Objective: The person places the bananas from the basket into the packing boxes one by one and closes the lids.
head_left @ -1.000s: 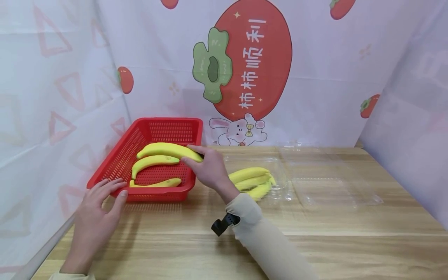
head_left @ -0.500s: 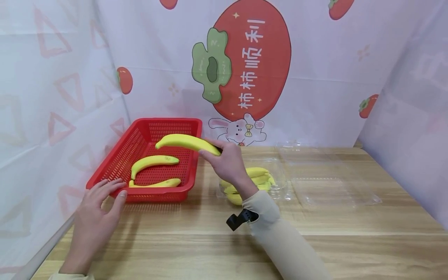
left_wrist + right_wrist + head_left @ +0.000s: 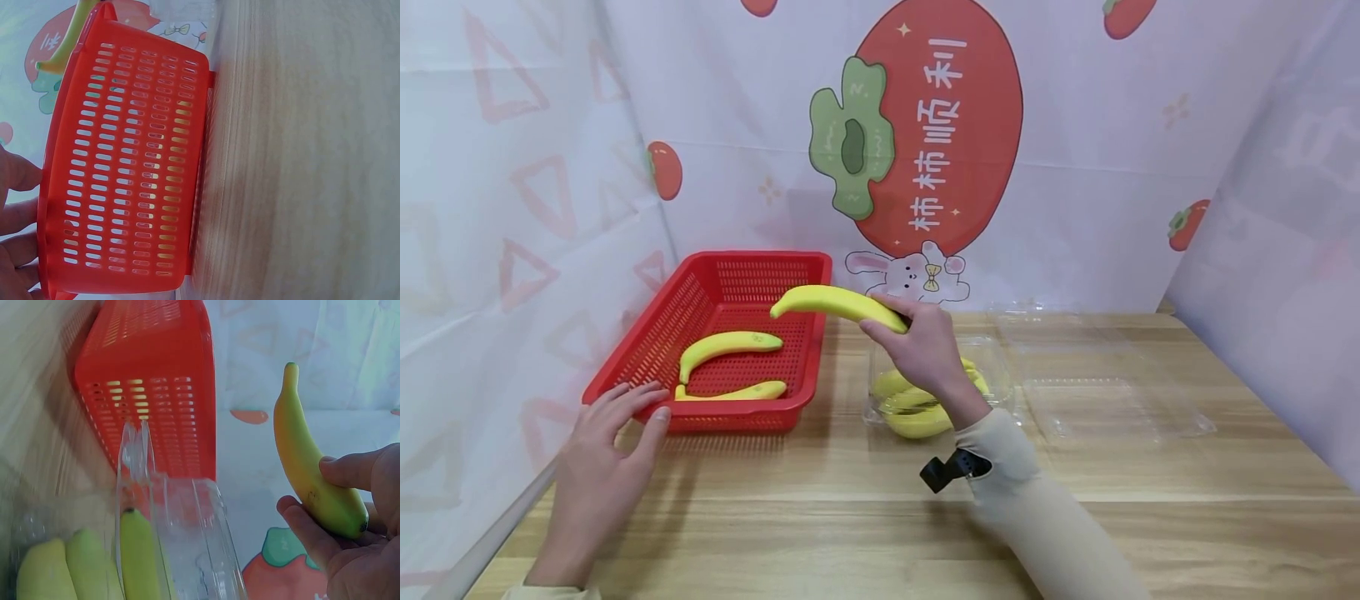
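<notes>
While the right hand (image 3: 925,346) pinches a banana (image 3: 835,302) near its blunt end, thumb against fingers, the stalk end juts out leftward, clear of the grip and raised above the worktop (image 3: 820,533). Below that hand stands a clear container (image 3: 1002,385) with more bananas. The left hand (image 3: 610,454), fingers loosely spread, rests at the near left corner of the red basket (image 3: 745,416), beside two bananas (image 3: 730,343) inside.

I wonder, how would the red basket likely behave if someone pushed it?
The basket looks like perforated plastic, so probably light for its size. Its straight walls suggest stiffness. Being low and broad, it would likely slide, not tip.
</notes>
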Demonstrator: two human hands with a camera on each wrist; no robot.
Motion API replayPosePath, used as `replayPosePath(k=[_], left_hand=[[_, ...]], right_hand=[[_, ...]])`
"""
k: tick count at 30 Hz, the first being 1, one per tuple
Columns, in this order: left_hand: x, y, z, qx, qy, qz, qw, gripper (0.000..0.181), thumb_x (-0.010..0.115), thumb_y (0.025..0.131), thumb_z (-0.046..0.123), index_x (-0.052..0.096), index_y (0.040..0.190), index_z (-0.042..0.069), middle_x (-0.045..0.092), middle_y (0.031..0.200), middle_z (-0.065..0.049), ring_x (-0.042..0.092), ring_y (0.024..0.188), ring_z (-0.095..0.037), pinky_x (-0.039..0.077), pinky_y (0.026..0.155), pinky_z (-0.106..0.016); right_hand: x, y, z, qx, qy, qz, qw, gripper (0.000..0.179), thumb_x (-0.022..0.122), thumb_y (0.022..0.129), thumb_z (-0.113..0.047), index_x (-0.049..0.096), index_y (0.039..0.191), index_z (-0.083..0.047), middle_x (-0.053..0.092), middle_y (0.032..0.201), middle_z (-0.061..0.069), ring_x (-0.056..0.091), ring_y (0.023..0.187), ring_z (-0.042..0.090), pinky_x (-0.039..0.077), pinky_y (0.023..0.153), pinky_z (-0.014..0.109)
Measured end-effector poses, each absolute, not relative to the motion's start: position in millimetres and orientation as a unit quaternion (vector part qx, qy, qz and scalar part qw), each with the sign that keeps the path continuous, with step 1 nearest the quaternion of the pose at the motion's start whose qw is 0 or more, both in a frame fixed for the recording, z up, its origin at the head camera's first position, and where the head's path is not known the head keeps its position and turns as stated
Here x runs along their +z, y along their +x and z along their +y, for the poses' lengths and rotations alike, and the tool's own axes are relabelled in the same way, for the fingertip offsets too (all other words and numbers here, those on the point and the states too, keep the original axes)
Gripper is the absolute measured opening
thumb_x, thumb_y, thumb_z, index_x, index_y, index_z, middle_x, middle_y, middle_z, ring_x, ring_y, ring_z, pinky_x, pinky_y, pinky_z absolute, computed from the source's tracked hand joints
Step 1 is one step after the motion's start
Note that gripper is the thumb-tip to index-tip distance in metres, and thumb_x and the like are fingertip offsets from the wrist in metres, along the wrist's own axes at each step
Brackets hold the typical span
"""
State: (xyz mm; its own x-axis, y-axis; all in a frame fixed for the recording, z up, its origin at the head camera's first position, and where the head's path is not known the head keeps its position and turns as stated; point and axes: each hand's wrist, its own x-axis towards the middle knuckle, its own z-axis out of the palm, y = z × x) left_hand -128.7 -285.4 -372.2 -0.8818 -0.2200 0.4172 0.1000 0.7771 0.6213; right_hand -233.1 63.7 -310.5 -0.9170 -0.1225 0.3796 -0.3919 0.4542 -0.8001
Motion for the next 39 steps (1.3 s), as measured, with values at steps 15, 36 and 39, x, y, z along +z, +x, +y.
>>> replayPosePath(k=[15,36,39], left_hand=[[-371,-129,-284,-0.330,0.042,-0.914,0.233,0.045,0.064,0.106,0.032,0.065,0.145,0.010,0.059,0.153,-0.019,0.036,0.154,-0.043,0.032,0.116,-0.081],[-372,-129,-285,-0.332,0.038,-0.913,0.236,0.044,0.064,0.106,0.032,0.066,0.144,0.010,0.059,0.153,-0.020,0.036,0.154,-0.043,0.030,0.119,-0.080],[-372,-129,-285,-0.335,0.035,-0.911,0.239,0.043,0.064,0.106,0.032,0.066,0.143,0.010,0.060,0.153,-0.020,0.037,0.154,-0.044,0.029,0.121,-0.079]], right_hand=[[-311,-224,110,0.451,0.129,-0.865,0.181,0.047,0.079,0.096,-0.027,0.070,0.141,-0.015,0.080,0.118,0.009,0.064,0.082,0.020,0.051,0.066,0.022],[-316,-213,198,0.407,0.065,-0.894,0.177,0.050,0.077,0.099,-0.031,0.067,0.144,-0.012,0.075,0.121,0.017,0.057,0.076,0.016,0.048,0.058,0.019],[-316,-211,211,0.406,0.065,-0.892,0.189,0.050,0.077,0.099,-0.031,0.067,0.144,-0.011,0.074,0.125,0.019,0.056,0.076,0.011,0.048,0.058,0.016]])
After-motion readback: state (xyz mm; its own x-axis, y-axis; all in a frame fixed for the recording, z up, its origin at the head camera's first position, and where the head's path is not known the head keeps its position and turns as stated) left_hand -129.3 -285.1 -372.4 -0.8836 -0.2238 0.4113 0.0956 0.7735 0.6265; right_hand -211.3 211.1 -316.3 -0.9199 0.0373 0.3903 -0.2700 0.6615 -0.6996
